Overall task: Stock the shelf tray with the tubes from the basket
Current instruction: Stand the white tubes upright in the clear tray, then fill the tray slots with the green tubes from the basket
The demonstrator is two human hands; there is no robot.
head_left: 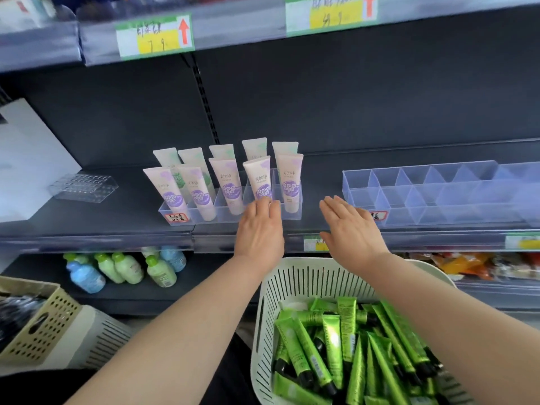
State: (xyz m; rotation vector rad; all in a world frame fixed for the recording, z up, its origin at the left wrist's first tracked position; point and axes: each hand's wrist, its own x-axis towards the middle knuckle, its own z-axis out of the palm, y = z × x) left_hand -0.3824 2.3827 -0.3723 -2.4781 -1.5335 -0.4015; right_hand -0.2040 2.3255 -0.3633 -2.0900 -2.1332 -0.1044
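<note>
Now | left hand (258,229): flat, released, fingertips at front of holder (222,219) of pale tubes (228,182) | right hand (350,226): released, over shelf (117,217), just beside tray (438,217) | green tubes (333,340): heaped in basket (292,267), below both hands.

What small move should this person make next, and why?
Probably lower the right hand into the basket and grip one green tube. The right hand and the left hand are both open and hold nothing, the divided tray on the shelf looks empty, and the green tubes all lie in the basket.
</note>
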